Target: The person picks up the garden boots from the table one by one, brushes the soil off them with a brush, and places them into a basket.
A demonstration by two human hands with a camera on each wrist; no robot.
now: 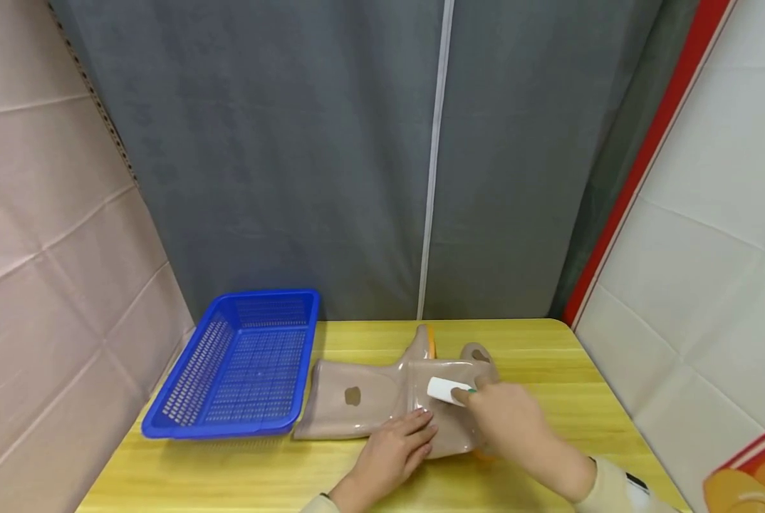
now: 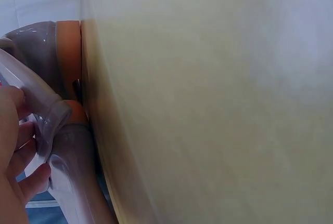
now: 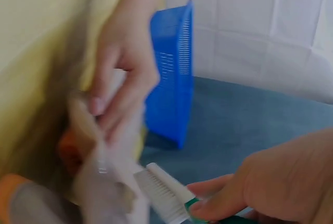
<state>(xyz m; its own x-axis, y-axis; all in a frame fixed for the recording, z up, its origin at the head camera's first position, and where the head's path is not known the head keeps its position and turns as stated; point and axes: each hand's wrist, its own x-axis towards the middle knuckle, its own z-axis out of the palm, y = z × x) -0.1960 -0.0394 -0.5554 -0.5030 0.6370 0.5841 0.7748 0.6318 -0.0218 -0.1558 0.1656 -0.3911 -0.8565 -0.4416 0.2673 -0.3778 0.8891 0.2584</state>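
Two shiny taupe rain boots with orange soles lie on the table, the upper boot (image 1: 443, 427) with its shaft across the lower boot (image 1: 337, 399). My left hand (image 1: 392, 449) grips the side of the upper boot's shaft near its opening, fingers on top and thumb at the near side. In the left wrist view, my fingers (image 2: 26, 154) press against the glossy shaft. My right hand (image 1: 511, 420) holds a brush (image 3: 164, 193) with a white head, white bristles and a green handle. The brush head overlaps the upper boot in the head view; its bristles face the shaft.
A blue perforated plastic basket (image 1: 229, 427) stands on the left of the yellow wood-grain table (image 1: 549, 342). Behind the table hangs a grey curtain (image 1: 293, 178). Pale fabric walls flank both sides, and a red strip (image 1: 645, 171) edges the right one.
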